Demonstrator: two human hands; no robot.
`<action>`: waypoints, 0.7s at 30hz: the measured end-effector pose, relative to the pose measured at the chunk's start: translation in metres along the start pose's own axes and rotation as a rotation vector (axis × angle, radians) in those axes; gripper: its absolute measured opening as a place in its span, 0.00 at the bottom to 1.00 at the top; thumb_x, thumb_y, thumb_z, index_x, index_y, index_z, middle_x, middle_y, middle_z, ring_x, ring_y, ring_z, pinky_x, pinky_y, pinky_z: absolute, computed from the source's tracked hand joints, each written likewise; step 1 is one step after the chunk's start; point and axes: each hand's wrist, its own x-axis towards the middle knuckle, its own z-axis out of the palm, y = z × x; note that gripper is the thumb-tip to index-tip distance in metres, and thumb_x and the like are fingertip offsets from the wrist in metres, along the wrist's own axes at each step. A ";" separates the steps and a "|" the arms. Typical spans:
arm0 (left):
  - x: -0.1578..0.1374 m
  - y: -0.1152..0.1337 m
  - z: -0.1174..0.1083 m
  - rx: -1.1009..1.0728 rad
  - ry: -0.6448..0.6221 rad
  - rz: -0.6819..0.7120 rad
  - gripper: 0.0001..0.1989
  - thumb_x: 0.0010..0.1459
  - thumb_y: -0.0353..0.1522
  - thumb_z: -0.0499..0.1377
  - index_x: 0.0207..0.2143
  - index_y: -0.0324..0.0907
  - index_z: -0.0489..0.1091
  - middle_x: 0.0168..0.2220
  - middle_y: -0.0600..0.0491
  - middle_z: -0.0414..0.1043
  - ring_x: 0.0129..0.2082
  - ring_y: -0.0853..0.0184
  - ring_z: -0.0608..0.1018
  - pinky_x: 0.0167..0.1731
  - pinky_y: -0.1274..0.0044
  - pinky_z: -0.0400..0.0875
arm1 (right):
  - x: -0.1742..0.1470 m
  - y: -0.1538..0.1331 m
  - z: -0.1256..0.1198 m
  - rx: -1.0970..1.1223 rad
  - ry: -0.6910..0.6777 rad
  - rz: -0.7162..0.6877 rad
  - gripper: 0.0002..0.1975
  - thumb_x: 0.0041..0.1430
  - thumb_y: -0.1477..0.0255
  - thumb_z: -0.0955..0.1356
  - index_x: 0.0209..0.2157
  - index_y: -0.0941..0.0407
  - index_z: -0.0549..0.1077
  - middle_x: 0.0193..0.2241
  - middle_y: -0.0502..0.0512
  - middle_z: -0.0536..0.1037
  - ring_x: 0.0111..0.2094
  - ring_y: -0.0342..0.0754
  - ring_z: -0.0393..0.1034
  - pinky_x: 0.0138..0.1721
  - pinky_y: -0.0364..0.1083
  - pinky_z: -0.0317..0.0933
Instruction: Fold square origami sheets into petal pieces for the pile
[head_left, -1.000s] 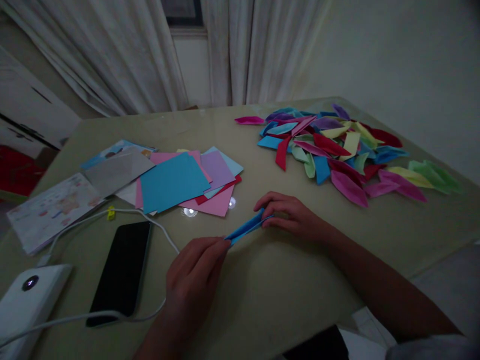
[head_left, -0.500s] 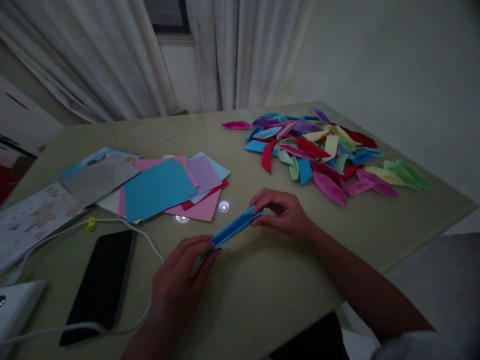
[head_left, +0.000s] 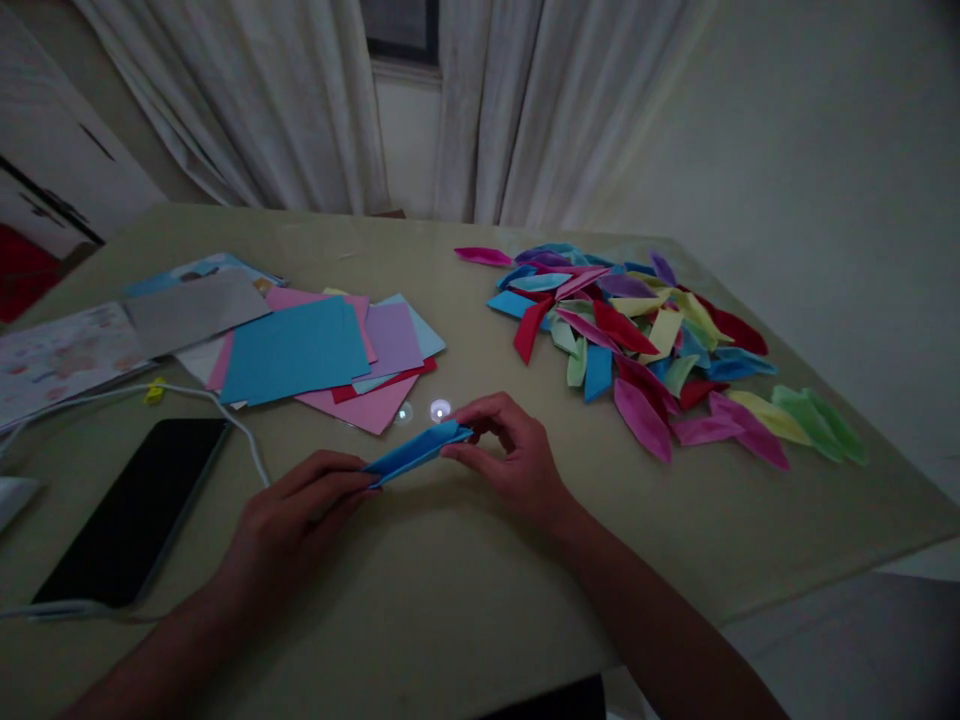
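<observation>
Paper [head_left: 415, 453], blue and folded, is between the left hand [head_left: 296, 508] and right hand [head_left: 511, 455], each pinching one end, and from far off I guess it is light and easy to crush, so I would hold it softly by those ends.

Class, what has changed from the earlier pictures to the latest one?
Mainly the camera's view: the phone and white device now appear further left, the device mostly cut off. Nothing was visibly taken up or let go: the left hand and right hand still hold the blue folded paper. The flat sheets and folded-paper pile look undisturbed.
</observation>
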 end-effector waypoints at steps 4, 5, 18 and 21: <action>-0.001 -0.005 -0.002 0.034 0.010 -0.005 0.07 0.72 0.33 0.61 0.47 0.50 0.80 0.43 0.52 0.80 0.38 0.66 0.85 0.37 0.79 0.81 | -0.001 -0.004 0.000 -0.059 -0.032 -0.060 0.13 0.62 0.66 0.80 0.45 0.54 0.80 0.43 0.56 0.85 0.41 0.48 0.81 0.44 0.47 0.77; -0.002 -0.005 -0.003 0.028 0.006 -0.008 0.07 0.72 0.33 0.61 0.47 0.50 0.79 0.43 0.52 0.80 0.38 0.66 0.84 0.38 0.79 0.80 | -0.001 -0.005 -0.001 -0.078 -0.031 -0.078 0.12 0.62 0.67 0.80 0.44 0.54 0.80 0.43 0.56 0.85 0.42 0.48 0.81 0.44 0.47 0.77; 0.003 -0.003 -0.007 0.104 0.133 0.153 0.10 0.69 0.24 0.64 0.49 0.45 0.79 0.44 0.52 0.78 0.39 0.70 0.82 0.40 0.81 0.78 | 0.007 -0.003 -0.011 -0.239 -0.247 -0.088 0.02 0.65 0.73 0.78 0.39 0.53 0.84 0.43 0.55 0.84 0.45 0.50 0.81 0.50 0.49 0.74; 0.001 -0.004 -0.007 0.142 0.142 0.184 0.10 0.68 0.24 0.65 0.48 0.44 0.80 0.45 0.51 0.79 0.40 0.70 0.83 0.42 0.81 0.78 | 0.008 -0.002 -0.010 -0.243 -0.260 -0.113 0.05 0.65 0.73 0.78 0.42 0.53 0.83 0.44 0.56 0.84 0.46 0.50 0.81 0.50 0.49 0.73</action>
